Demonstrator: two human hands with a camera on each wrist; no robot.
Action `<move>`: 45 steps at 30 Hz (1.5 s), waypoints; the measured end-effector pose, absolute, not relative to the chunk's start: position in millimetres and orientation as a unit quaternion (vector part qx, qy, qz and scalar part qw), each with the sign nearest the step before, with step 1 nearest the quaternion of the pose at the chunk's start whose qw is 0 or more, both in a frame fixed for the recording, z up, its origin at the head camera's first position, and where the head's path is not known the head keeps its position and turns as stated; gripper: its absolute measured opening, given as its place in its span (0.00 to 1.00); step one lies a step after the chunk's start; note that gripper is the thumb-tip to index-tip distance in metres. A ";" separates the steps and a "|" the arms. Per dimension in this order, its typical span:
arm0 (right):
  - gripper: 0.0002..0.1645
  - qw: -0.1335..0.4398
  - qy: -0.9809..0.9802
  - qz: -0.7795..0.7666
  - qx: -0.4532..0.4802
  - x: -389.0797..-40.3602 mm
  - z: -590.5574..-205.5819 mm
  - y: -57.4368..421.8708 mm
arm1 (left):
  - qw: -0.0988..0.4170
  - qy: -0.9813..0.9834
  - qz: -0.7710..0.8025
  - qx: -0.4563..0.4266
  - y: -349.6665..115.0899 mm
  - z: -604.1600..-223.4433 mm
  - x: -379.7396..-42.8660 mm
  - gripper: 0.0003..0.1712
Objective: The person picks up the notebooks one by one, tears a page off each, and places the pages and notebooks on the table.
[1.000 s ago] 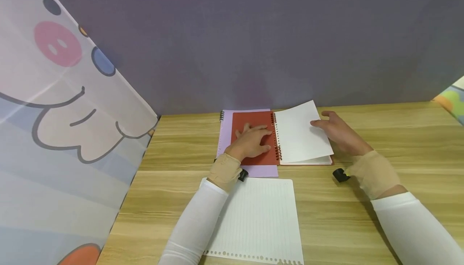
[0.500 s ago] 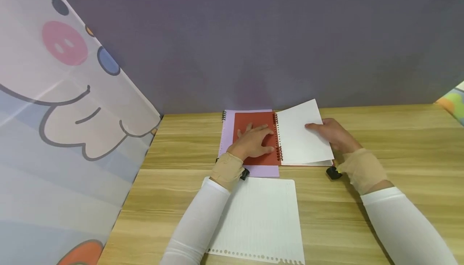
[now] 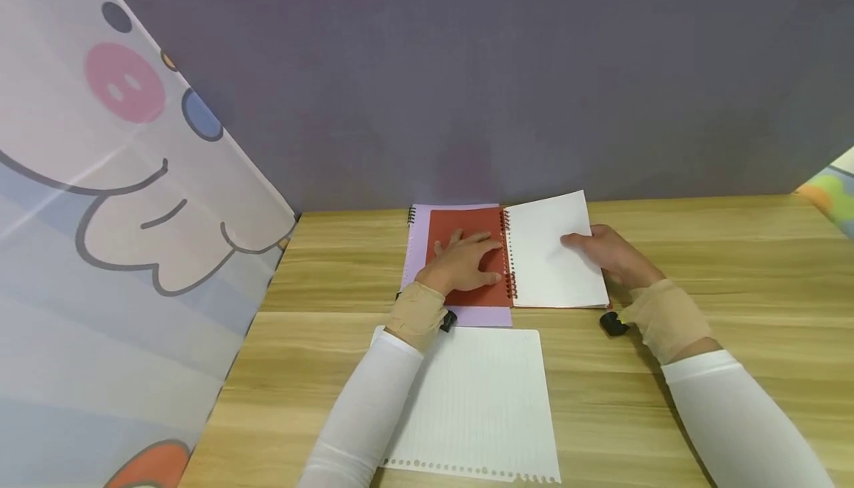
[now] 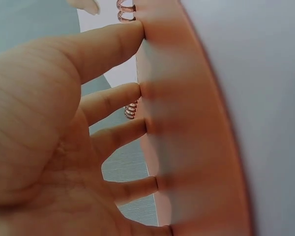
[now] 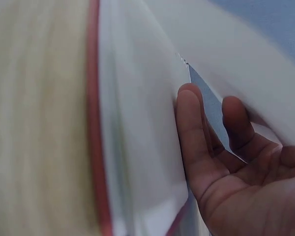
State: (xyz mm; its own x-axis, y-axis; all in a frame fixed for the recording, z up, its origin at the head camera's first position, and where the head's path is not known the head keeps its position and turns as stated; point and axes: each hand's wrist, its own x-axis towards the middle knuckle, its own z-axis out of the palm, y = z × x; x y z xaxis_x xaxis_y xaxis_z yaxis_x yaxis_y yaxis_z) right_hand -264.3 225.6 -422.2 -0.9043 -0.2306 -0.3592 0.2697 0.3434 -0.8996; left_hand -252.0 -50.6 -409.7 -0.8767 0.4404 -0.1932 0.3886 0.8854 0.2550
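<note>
A spiral-bound notebook lies open, its red cover [image 3: 463, 219] folded out to the left and its white page [image 3: 545, 262] to the right. My left hand [image 3: 460, 265] is spread over the cover; in the left wrist view its fingertips [image 4: 137, 30] press on the red surface. At the page's right edge, my right hand [image 3: 612, 254] pinches the sheet, thumb on top and fingers beneath. The right wrist view shows these fingers [image 5: 191, 123] between the raised sheet [image 5: 270, 64] and the pages below [image 5: 147, 128]; the thumb is mostly hidden there.
A purple spiral notebook [image 3: 477, 316] lies under the red cover. Nearer me is a loose lined sheet [image 3: 480, 399] with a perforated, partly torn edge, overlapped by my left forearm. A grey panel [image 3: 534, 80] rises behind the wooden table [image 3: 320, 265]; a cartoon-printed sheet [image 3: 60, 265] hangs at left.
My right hand has moved left onto the page edge and taken hold of it. The sheet's near corner has come lower, toward the pages beneath. My left hand stays on the cover.
</note>
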 end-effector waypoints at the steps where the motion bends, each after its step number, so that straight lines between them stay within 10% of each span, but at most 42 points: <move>1: 0.33 0.219 0.790 -0.572 0.010 -264.2 -422.9 224.8 | 0.125 0.963 0.103 0.215 -51.6 -409.9 -252.2 0.37; 25: 0.42 0.226 0.813 -0.536 0.017 -260.2 -419.1 223.0 | 0.126 0.974 0.062 0.178 -31.3 -390.4 -293.9 0.40; 33: 0.48 0.233 0.821 -0.521 0.022 -260.5 -422.5 225.1 | 0.147 0.973 0.070 0.161 -26.4 -386.2 -302.1 0.59; 45: 0.41 0.221 0.811 -0.540 0.026 -262.4 -422.8 223.6 | 0.173 0.976 0.024 0.132 -20.3 -381.9 -315.4 0.63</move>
State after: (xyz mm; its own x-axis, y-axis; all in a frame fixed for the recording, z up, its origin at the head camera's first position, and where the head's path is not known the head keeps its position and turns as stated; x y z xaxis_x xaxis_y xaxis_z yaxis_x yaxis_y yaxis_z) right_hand -262.4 223.6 -422.8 -0.9005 -0.1967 -0.3877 0.2819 0.4148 -0.8651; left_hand -315.4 -20.3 -381.9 -0.9052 0.2659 -0.3315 0.2489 0.9640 0.0934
